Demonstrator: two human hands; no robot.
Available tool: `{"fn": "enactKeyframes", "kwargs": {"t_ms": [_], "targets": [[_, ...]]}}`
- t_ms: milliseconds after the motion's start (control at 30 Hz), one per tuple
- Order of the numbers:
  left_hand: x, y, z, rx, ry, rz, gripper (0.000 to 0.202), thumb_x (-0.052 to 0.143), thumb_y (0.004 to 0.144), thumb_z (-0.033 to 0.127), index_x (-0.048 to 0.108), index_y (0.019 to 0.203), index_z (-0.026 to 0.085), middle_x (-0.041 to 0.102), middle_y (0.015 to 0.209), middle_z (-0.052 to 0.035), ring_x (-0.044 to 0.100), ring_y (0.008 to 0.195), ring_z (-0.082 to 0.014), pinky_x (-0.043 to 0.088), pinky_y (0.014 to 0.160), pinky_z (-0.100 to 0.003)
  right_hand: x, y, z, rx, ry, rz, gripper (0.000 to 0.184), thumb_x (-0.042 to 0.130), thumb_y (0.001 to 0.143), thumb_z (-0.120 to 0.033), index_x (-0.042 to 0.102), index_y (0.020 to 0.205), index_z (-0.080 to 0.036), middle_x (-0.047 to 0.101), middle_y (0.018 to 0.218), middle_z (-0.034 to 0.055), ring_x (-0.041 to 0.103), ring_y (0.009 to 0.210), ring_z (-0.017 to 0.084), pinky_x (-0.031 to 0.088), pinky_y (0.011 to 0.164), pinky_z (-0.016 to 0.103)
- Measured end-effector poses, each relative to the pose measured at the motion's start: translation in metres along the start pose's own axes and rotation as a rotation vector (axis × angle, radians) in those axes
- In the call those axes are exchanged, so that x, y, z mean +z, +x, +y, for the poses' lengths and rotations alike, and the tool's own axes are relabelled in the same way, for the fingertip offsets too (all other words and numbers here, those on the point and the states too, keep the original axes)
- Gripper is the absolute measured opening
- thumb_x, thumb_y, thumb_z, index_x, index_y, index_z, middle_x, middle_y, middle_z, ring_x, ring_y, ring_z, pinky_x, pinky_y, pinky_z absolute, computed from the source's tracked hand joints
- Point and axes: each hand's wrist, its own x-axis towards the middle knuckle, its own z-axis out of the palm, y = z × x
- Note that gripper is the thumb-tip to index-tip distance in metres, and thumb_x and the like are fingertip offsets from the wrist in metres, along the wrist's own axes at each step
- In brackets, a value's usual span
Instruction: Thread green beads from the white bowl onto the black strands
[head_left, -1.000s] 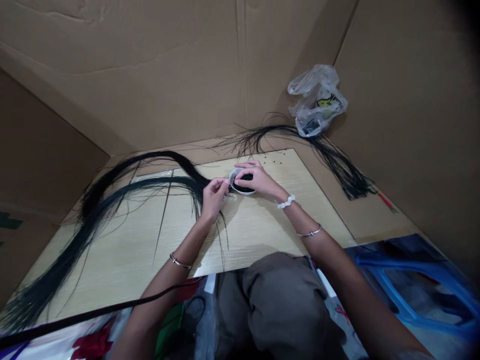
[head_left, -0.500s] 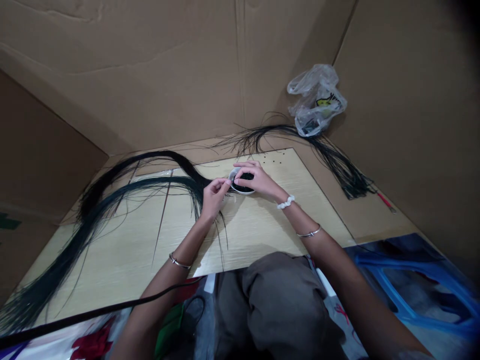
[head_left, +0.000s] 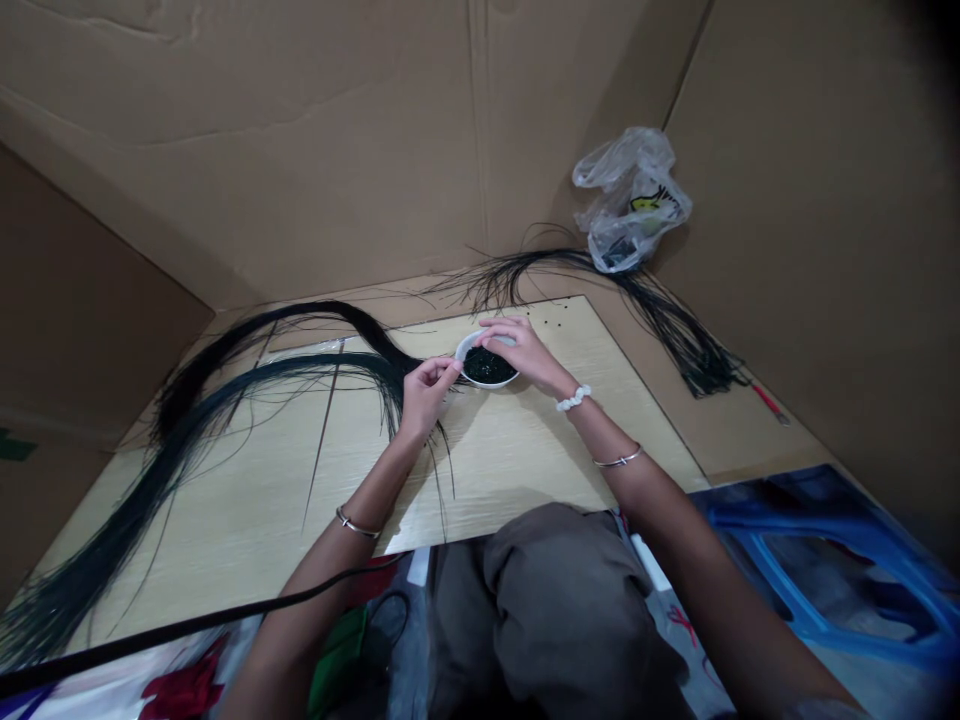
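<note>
Pinching shut beside a white bowl, the left hand held something too small to see, and the open right hand touched the bowl.

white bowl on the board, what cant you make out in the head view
Head view:
- dark bits in the white round bowl: too small to identify
- whether the left hand holds a strand: its fingers hide that
- contents of the crumpled clear plastic bag: blurred by the film
- thin red item: too small
</note>
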Motion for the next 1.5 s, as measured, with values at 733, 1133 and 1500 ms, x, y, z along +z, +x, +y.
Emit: {"fn": "enactKeyframes", "kwargs": {"t_ms": [733, 1133, 1500], "targets": [[-0.001, 0.001, -0.003, -0.017, 0.004, 0.009, 0.034, 0.079, 0.072, 0.047, 0.073, 0.081, 0.015, 0.045, 0.057, 0.0047, 0.03, 0.051, -0.007, 0.022, 0.047, -0.022, 0.009, 0.012, 0.011, -0.039, -0.464, -0.186, 0.012, 0.069, 0.086, -0.028, 0.074, 0.096, -0.025, 0.047, 0.146, 0.0065, 0.03, 0.139, 0.038, 0.031, 0.106, 0.053], [0.0, 0.0, -0.001, -0.033, 0.018, 0.009, 0.036, 0.078, 0.071, 0.049, 0.073, 0.081, 0.015, 0.05, 0.059, 0.0033, 0.032, 0.052, -0.0079, 0.022, 0.049, -0.024, 0.017, 0.013, 0.007, -0.074, -0.479, -0.205, 0.01, 0.068, 0.086, -0.027, 0.078, 0.086, -0.024, 0.052, 0.139, 0.0075, 0.033, 0.134, 0.037, 0.031, 0.106, 0.052], [0.0, 0.001, -0.002, -0.009, 0.01, 0.004, 0.037, 0.08, 0.071, 0.049, 0.073, 0.08, 0.013, 0.052, 0.06, 0.0029, 0.034, 0.053, -0.007, 0.025, 0.05, -0.022, 0.017, 0.012, 0.007, -0.073, -0.487, -0.208, 0.01, 0.072, 0.084, -0.023, 0.079, 0.091, -0.025, 0.05, 0.14, 0.0079, 0.032, 0.134, 0.036, 0.029, 0.105, 0.05]]}}
